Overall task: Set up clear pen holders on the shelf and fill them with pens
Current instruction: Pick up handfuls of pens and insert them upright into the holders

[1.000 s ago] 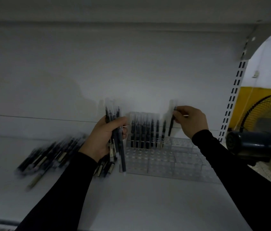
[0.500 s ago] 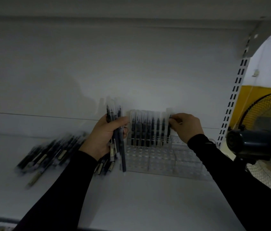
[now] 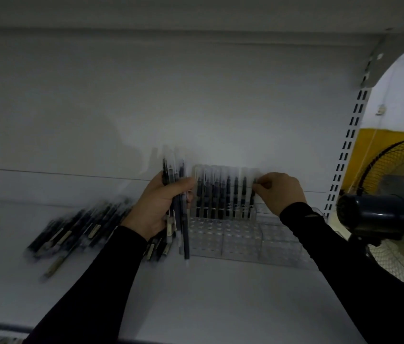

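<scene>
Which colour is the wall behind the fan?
Yellow; the wall behind the fan shows in the head view.

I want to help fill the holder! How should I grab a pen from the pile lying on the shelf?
Pinch one pen at its middle, coming from above. The pile of pens lies flat on the shelf, slanted and crowded together, so only their top sides are free. An outer one looks easiest.

Left hand (image 3: 157, 207) grips a pen bundle (image 3: 177, 194); right hand (image 3: 279, 192) pinches a pen (image 3: 253, 194) in the clear holder (image 3: 245, 234).
</scene>
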Motion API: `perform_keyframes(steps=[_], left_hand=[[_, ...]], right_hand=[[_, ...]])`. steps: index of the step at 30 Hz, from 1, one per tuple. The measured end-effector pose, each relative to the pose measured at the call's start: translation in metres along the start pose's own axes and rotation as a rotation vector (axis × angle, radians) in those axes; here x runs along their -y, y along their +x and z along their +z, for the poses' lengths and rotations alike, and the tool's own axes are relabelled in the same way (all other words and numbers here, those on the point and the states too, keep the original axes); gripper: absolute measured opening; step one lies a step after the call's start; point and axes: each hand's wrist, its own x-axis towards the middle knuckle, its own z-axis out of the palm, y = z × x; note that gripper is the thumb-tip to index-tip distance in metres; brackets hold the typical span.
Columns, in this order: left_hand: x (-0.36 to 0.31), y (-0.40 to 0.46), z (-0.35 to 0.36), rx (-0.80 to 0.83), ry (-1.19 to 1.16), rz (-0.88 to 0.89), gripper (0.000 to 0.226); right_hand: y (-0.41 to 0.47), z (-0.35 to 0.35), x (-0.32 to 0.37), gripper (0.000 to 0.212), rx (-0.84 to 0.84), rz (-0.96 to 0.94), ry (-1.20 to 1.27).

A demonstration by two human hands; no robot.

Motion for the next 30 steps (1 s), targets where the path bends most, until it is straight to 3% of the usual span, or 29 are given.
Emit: perform_keyframes(steps=[4,7,11,14,17,22,30], left_hand=[[-0.001,-0.001,0.004,0.018,0.029,0.024,0.007],[0.0,-0.003,0.009,0.015,0.058,0.053,0.009],[-0.002,-0.007,0.012,-0.048,-0.013,0.069,0.016],[-0.003,-0.006,0.008,-0.098,-0.041,0.075,0.032],[-0.003,-0.006,0.008,-0.109,-0.031,0.082,0.031],[-0.004,-0.008,0.014,-0.119,-0.043,0.103,0.032],[-0.001,-0.005,0.011,-0.115,-0.025,0.104,0.023]], right_hand=[[-0.011,-0.007,0.023,0.025,-0.122,-0.102,0.12],[-0.026,-0.009,0.053,0.025,0.14,-0.196,0.382],[-0.044,0.0,0.076,0.029,0.449,-0.172,0.593],[-0.054,0.012,0.08,0.031,0.542,-0.16,0.624],[-0.058,0.018,0.082,0.029,0.586,-0.126,0.732],[-0.056,0.017,0.079,0.024,0.54,-0.161,0.698],[-0.039,-0.016,0.055,0.013,0.467,-0.257,0.381]])
